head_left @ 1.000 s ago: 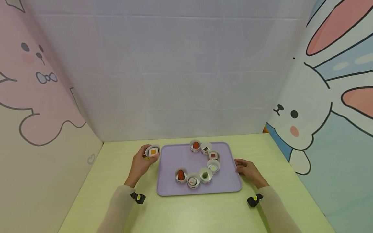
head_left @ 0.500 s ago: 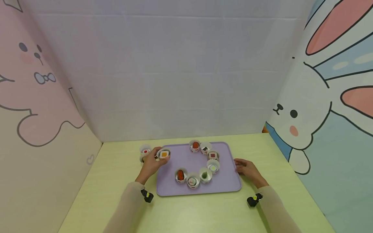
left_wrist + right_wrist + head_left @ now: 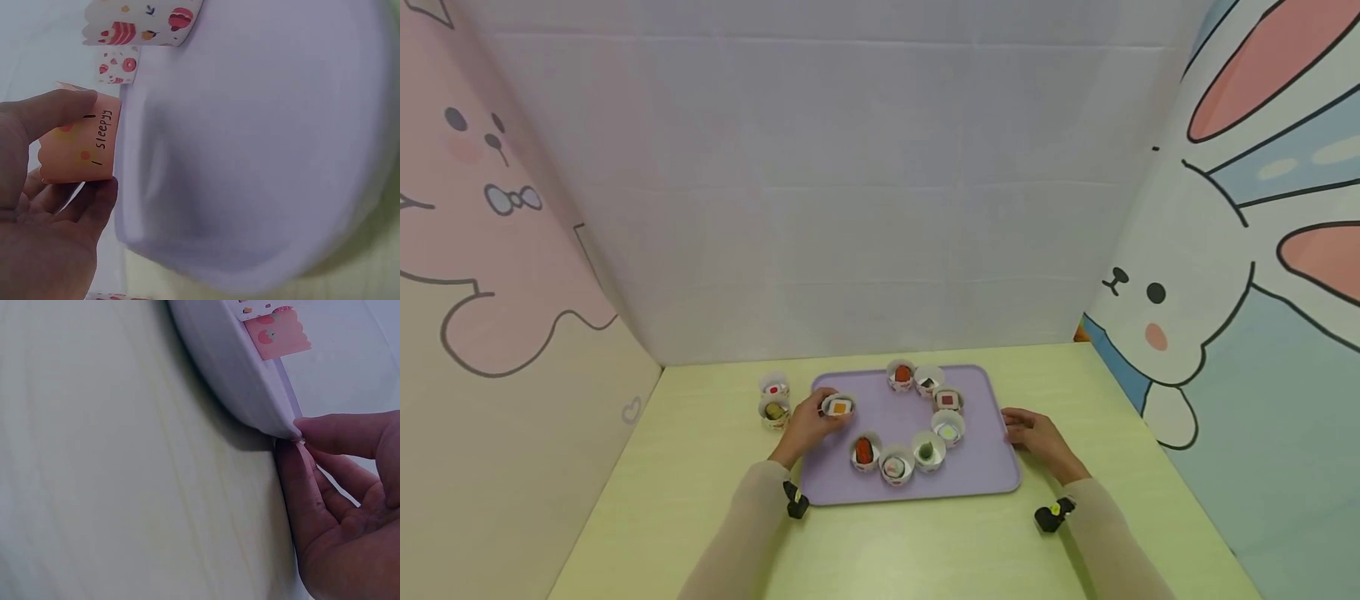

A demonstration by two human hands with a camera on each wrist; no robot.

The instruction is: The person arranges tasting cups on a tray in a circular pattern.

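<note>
My left hand (image 3: pixel 802 430) holds a small paper cup (image 3: pixel 829 414) over the left part of the lilac tray (image 3: pixel 985 475). Inside the cup lies a white sushi-like piece with an orange square centre. In the left wrist view, thumb and fingers grip the cup's (image 3: pixel 75 147) orange-pink wall, which reads "sleepyy"; whether its base touches the tray I cannot tell. At the tray's right edge is my right hand (image 3: pixel 1043 443); the right wrist view has its thumb and index finger pinching the tray rim (image 3: pixel 275 422). Several similar cups form a curve on the tray, among them a front-left cup (image 3: pixel 865 454) with a red-orange piece.
Two more filled cups stand on the table left of the tray: one with a red-centred piece (image 3: pixel 773 389) and one with a greenish-yellow piece (image 3: pixel 774 413). A pale wall (image 3: pixel 880 208) rises behind the table (image 3: pixel 880 550). Printed rabbit walls flank both sides.
My left hand has carried the cup rightward, from beside the tray's left edge to over the tray. Two cups behind that hand have come into view. My right hand stays at the tray's edge.
</note>
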